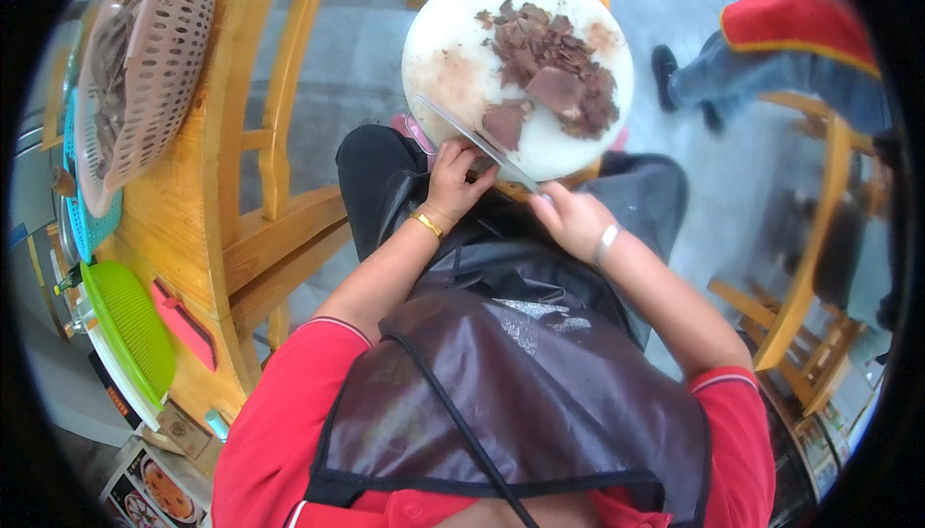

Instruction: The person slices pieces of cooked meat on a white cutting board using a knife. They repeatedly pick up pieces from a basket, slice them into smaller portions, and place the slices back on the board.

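My right hand grips the handle of a knife, whose blade slants up and left over the near edge of a round white cutting board. My left hand is at the board's near edge, fingers curled beside the blade. What lies under those fingertips is mostly hidden. Just past the blade sits a flat piece of brown cooked meat. Farther right, a larger meat chunk rests against a heap of thin brown meat slices. Brown residue stains the board's surface.
On the wooden table at left stand a pink perforated basket with brown contents, a blue basket and a green basket. A red-handled peeler-like tool lies nearby. Another person's legs and a wooden chair are at right.
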Motion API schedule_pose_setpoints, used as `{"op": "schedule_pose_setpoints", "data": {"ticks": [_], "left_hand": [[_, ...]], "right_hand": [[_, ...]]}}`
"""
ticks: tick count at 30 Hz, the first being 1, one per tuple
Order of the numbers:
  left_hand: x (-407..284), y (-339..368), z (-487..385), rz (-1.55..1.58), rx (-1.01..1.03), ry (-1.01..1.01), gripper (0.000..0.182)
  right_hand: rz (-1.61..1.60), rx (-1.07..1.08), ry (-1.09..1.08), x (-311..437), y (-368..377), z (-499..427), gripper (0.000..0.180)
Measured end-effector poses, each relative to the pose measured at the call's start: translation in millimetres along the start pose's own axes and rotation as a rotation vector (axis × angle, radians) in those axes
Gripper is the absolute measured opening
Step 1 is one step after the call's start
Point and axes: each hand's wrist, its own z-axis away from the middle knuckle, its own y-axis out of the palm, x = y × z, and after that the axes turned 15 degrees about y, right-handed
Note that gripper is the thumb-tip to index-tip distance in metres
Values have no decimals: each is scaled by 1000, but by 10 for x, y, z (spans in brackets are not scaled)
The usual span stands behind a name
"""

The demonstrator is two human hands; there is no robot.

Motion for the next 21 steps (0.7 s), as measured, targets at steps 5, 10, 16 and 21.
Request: {"op": "schedule_pose_setpoints", "data": {"ticks": [5,10,16,21], "left_hand": [[24,7,-10,24,-33,23,23],[19,-27,9,21,-4,12,27],[-18,-19,48,-5,6,43,31],[7,3,77,-17,4,48,29]], "right_hand": [[27,76,163,-203,-210,448,36],[51,-84,-8,89,229,-375,40],[-183,-1,41,33,154,-549,43],[-91,-51,-51,-26,24,-118,36]]}}
